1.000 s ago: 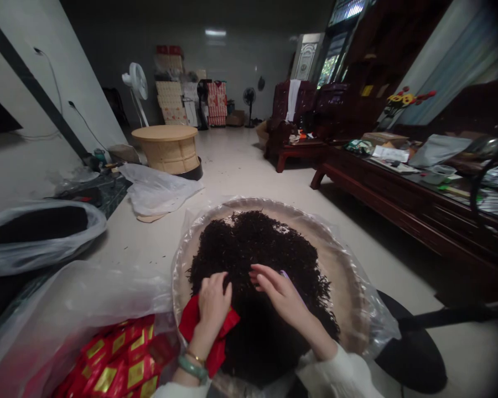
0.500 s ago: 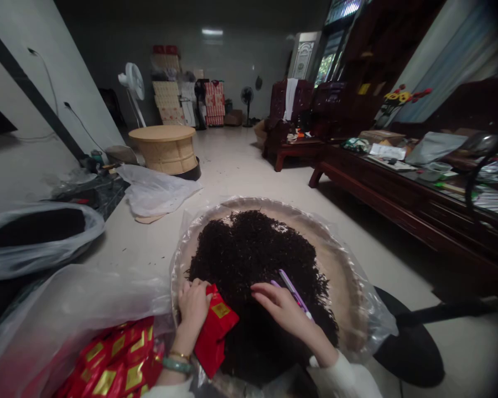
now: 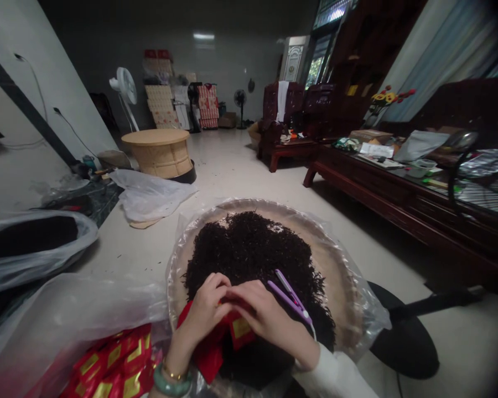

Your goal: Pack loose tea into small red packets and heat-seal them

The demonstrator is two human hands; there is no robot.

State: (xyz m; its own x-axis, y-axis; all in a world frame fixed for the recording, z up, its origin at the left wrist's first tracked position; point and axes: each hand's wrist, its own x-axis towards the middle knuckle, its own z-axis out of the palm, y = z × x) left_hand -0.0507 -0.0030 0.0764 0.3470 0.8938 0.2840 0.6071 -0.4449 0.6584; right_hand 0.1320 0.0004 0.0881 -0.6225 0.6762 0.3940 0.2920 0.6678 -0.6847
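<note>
My left hand (image 3: 207, 307) and my right hand (image 3: 268, 312) meet over a round tray (image 3: 336, 271) lined with clear plastic. Both sets of fingers are closed at the top edge of a red packet (image 3: 242, 328) with a gold label, partly hidden behind them. More red packet material (image 3: 208, 354) lies under my left wrist; whether it is a separate packet I cannot tell. Dark dried leaves (image 3: 253, 243), like loose tea, are heaped in the tray. Just right of my right hand, a purple clamp-shaped sealing iron (image 3: 290, 297) rests on the leaves with its jaws apart.
At lower left a clear plastic bag (image 3: 87, 298) holds several red and gold packets (image 3: 112, 359). Behind it stands a lined bag (image 3: 81, 243) of dark leaves. A fan's black base (image 3: 406, 337) sits right of the tray, below a long wooden table (image 3: 377, 193).
My right hand has moved left to meet my left hand at the packet, closing its fingers there. My left hand has shifted right, and the gold label now shows between the hands.
</note>
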